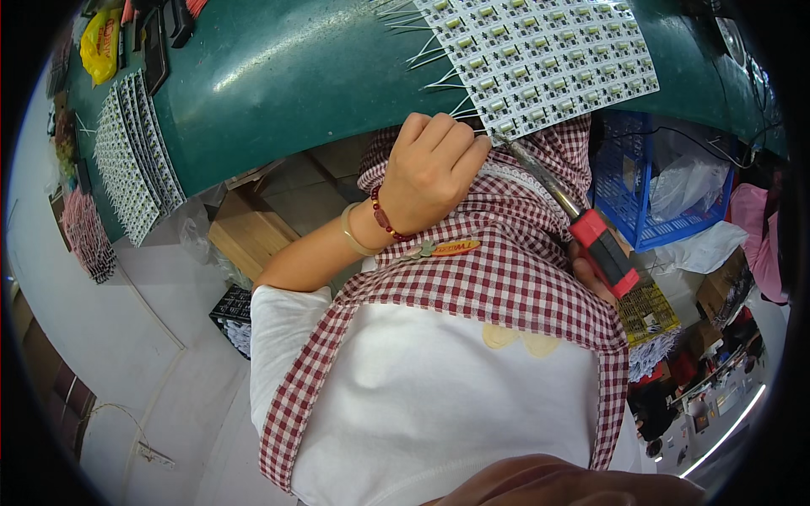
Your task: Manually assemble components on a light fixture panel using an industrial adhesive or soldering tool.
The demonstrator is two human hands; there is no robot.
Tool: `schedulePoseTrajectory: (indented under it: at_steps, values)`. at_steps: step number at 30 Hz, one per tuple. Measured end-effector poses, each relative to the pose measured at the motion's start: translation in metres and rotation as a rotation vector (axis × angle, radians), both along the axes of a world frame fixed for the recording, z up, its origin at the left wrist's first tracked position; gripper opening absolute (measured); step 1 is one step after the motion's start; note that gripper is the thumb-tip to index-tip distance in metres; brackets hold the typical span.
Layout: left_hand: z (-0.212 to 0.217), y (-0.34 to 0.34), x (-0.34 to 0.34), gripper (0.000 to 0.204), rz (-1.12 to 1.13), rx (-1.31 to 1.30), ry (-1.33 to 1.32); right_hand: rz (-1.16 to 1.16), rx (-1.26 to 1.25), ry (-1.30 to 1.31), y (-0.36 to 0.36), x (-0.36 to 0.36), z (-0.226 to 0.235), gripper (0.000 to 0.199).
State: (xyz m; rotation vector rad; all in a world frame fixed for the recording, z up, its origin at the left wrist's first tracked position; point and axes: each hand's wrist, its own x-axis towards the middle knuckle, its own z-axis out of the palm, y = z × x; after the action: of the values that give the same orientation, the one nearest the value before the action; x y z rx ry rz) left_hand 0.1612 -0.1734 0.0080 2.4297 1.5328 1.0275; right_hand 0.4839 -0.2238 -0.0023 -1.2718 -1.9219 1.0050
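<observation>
A white circuit board panel (pixel 548 67) with rows of small components lies at the front edge of the green table, thin white wires (pixel 430 59) sticking out from its left side. Beside the panel's near left corner, my left hand (pixel 434 173) is closed, its fingertips hidden behind the knuckles. A short bit of white wire shows between this hand and the corner. My right hand (pixel 593 277), mostly hidden behind the tool, is wrapped round the red and black handle of a soldering iron (pixel 602 251). The iron's metal barrel slants up left, its tip at that same corner.
The green table (pixel 287 67) curves across the top. At its left end stand several more board panels (pixel 139 156), bundled pink wires (pixel 87 236) and a yellow bag (pixel 99 46). Below the table are a cardboard box (pixel 253 228) and a blue crate (pixel 675 194) holding clear plastic.
</observation>
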Motion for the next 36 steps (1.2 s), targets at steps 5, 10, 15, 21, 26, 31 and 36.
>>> schedulePoseTrajectory:
  at_steps: [5, 10, 15, 21, 26, 31, 36]
  values:
    - [-0.001, 0.0, 0.001, 0.023, -0.005, -0.007, -0.007, -0.024, -0.041, -0.058, -0.004, -0.003, -0.003, 0.017]
    - [-0.002, 0.002, 0.0, 0.023, -0.001, -0.008, -0.001, 0.047, -0.06, -0.167, -0.008, 0.019, -0.007, 0.022]
    - [-0.002, 0.002, 0.0, 0.024, 0.002, -0.004, 0.014, -0.029, -0.289, 0.175, 0.0, 0.017, -0.002, 0.031]
    - [-0.003, 0.003, 0.001, 0.023, 0.011, -0.001, 0.023, -0.108, -0.465, 0.39, -0.002, 0.005, 0.009, 0.053]
    - [0.001, -0.001, -0.004, 0.022, 0.047, -0.033, 0.047, -0.23, -0.454, 0.627, 0.021, -0.021, 0.021, 0.067]
    - [0.012, -0.012, -0.024, 0.021, 0.126, -0.144, 0.131, -0.271, -0.381, 0.762, 0.061, -0.027, 0.029, 0.06]
    - [0.057, -0.018, -0.037, 0.018, 0.201, -0.324, 0.135, -0.183, -0.337, 0.994, 0.12, -0.012, 0.025, 0.05]
